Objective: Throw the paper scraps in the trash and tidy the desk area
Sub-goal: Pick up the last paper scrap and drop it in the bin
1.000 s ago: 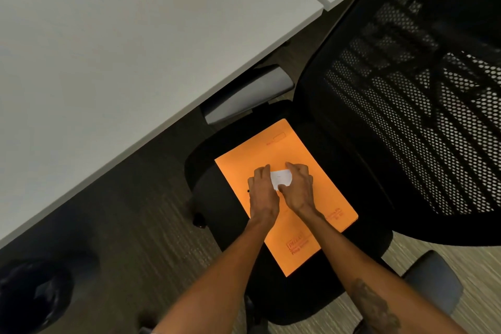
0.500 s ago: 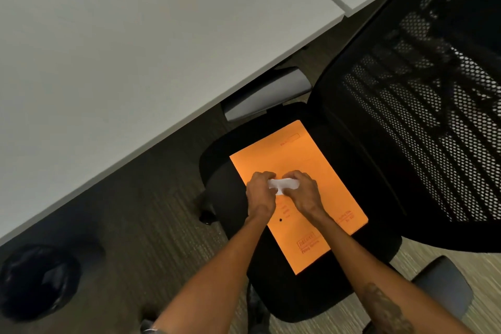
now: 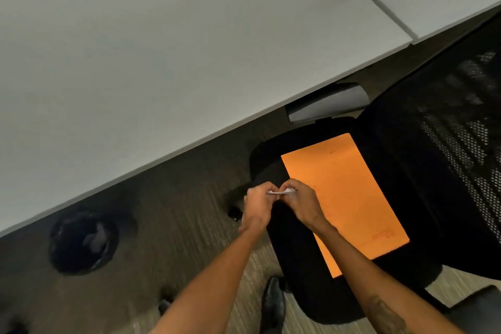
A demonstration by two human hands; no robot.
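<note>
The left hand (image 3: 257, 205) and right hand (image 3: 301, 202) meet over the front edge of the black chair seat (image 3: 295, 257), fingers of both pinched shut on a crumpled white paper scrap (image 3: 280, 192) held between them. Just beyond lies an orange envelope (image 3: 349, 198) on the seat. A dark trash bin (image 3: 82, 243) stands on the floor to the left, under the edge of the white bench (image 3: 162, 62).

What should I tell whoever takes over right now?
Left hand and right hand both pinch one crumpled white paper scrap between them, over the chair seat's left edge.
Orange envelope lies flat on the seat.
Trash bin stands on the floor to the left, under the desk edge.
Done: scrap picked up. Left: drop it in the bin, tidy the envelope.
</note>
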